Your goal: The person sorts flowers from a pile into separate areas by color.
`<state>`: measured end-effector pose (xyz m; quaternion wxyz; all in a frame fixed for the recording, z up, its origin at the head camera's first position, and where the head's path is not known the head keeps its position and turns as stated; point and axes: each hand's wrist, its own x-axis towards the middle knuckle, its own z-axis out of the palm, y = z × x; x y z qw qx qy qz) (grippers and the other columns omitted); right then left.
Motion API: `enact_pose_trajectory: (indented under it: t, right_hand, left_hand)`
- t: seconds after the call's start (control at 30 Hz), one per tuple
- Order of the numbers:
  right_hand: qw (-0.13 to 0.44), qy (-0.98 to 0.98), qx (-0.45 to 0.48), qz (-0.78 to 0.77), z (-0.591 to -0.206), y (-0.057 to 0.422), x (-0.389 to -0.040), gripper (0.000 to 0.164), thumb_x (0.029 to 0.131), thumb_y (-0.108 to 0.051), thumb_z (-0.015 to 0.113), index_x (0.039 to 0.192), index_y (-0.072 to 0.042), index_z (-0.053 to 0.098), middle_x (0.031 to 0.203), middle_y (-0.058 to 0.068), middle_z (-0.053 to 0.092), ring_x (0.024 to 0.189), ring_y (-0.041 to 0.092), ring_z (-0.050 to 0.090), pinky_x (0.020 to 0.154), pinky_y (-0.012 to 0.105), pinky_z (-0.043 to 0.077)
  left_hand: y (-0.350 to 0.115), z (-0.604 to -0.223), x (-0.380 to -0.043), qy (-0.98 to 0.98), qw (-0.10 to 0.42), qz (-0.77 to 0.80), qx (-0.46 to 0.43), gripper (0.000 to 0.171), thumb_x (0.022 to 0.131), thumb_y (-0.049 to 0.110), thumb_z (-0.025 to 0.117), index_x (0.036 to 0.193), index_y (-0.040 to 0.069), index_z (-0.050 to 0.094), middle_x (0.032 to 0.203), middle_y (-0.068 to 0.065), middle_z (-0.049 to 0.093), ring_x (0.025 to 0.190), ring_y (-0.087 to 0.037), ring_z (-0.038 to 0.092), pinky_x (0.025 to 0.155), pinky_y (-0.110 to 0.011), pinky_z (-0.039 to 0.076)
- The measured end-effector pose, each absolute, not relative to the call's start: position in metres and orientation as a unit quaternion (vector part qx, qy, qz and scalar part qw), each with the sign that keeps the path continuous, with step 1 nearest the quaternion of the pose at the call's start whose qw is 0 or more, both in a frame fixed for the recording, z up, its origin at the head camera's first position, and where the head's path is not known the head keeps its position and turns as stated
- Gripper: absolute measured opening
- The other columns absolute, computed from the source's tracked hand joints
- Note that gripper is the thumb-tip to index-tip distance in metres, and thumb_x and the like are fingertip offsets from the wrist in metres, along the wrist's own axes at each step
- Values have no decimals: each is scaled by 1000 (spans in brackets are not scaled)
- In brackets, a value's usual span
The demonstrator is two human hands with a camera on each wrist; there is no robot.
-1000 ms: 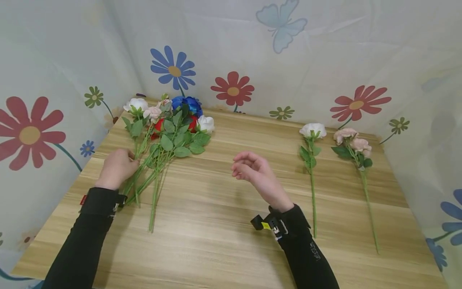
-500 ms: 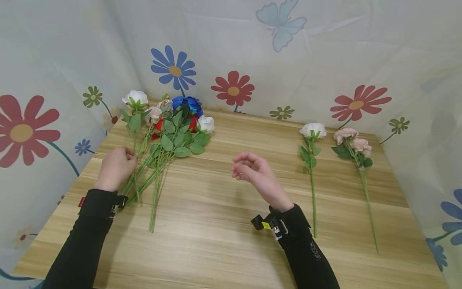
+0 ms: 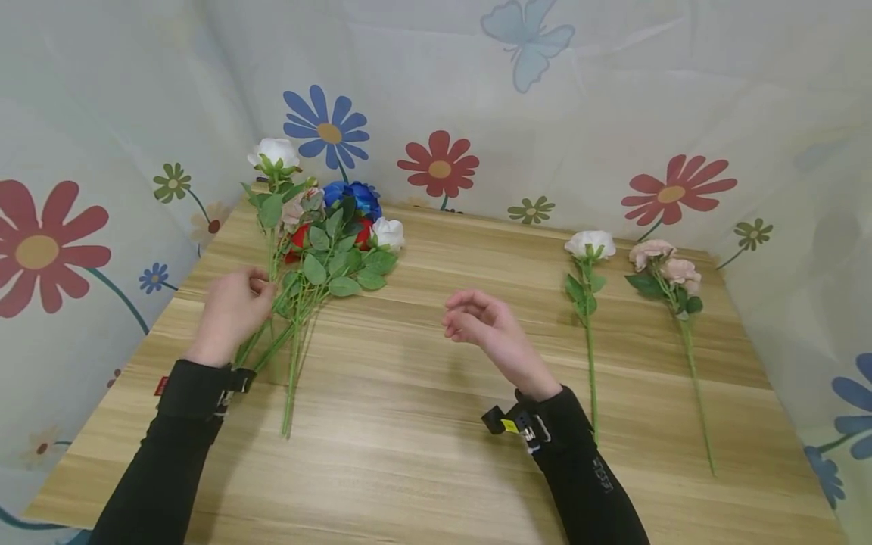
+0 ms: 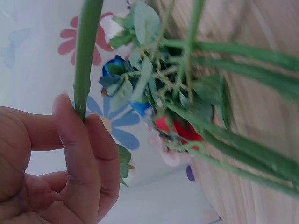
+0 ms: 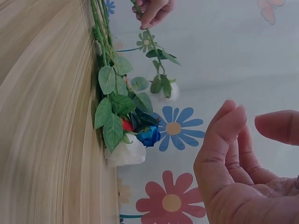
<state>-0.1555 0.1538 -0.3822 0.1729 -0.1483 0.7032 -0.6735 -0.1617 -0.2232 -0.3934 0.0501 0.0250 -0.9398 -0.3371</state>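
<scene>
My left hand (image 3: 233,312) pinches the green stem (image 4: 86,56) of a white rose (image 3: 275,155) between thumb and fingers. In the right wrist view this rose (image 5: 174,90) hangs apart from the tabletop, raised off it. Close beside that hand lies a pile of artificial flowers: a blue one (image 3: 354,198), red ones (image 3: 363,233), pink ones (image 3: 294,208) and another white rose (image 3: 387,235). Over the middle of the table my right hand (image 3: 492,331) is held in the air with relaxed, bent fingers, nothing between thumb and fingertips (image 5: 233,116).
On the right of the wooden table (image 3: 381,454) lie a single white rose (image 3: 590,246) and a pink flower stem (image 3: 681,274), side by side and apart. A flower-printed cloth (image 3: 545,144) rises behind the table and at both sides.
My left hand has lifted the white rose up off the pile and shifted slightly right with it. The right hand has moved only a little to the right.
</scene>
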Motion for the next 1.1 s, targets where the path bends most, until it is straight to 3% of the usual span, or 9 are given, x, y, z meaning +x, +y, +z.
enact_pose_trajectory:
  t: [0.17, 0.33, 0.47, 0.6, 0.73, 1.1]
  right_hand:
    - [170, 706, -147, -671, -386, 159, -156, 22, 102, -9, 54, 121, 0, 55, 104, 7, 66, 91, 12, 66, 84, 24, 57]
    - [171, 707, -146, -671, -389, 160, -156, 22, 101, -8, 54, 121, 1, 55, 102, 5, 66, 90, 12, 67, 83, 24, 57]
    - [173, 712, -146, -665, -391, 160, -157, 24, 102, -9, 54, 122, 5, 54, 100, 4, 66, 89, 12, 67, 83, 26, 58]
    - [173, 730, -144, -646, -393, 161, -156, 27, 101, -9, 55, 123, 7, 53, 105, 17, 66, 88, 13, 67, 85, 32, 58]
    - [173, 741, -140, -633, -396, 163, -155, 25, 101, -9, 54, 123, 4, 54, 109, 26, 64, 88, 13, 67, 85, 35, 58]
    - [200, 755, -147, -607, -405, 166, -155, 35, 102, -9, 51, 131, 11, 49, 112, 28, 64, 90, 14, 67, 89, 39, 59]
  left_hand:
    - [-203, -389, -163, -925, 51, -377, -2, 34, 102, 13, 56, 125, -12, 58, 95, -26, 68, 66, -31, 72, 54, -27, 50]
    - [-176, -385, -166, -909, 28, -415, -29, 35, 102, 15, 56, 128, -8, 57, 98, -23, 67, 72, -34, 72, 58, -29, 53]
    - [-154, -385, -173, -897, 21, -439, -47, 34, 103, 16, 57, 129, -6, 58, 98, -21, 67, 71, -31, 72, 60, -29, 55]
    - [-131, -385, -178, -887, 16, -457, -65, 33, 102, 16, 58, 128, -4, 59, 98, -19, 67, 68, -22, 69, 62, -30, 56]
    - [-111, -388, -181, -874, 9, -480, -80, 31, 102, 15, 59, 127, -3, 59, 98, -18, 65, 69, -21, 68, 64, -30, 57]
    - [-67, -396, -190, -818, -26, -563, -112, 31, 103, 16, 58, 128, -2, 58, 98, -16, 62, 71, -23, 65, 74, -49, 59]
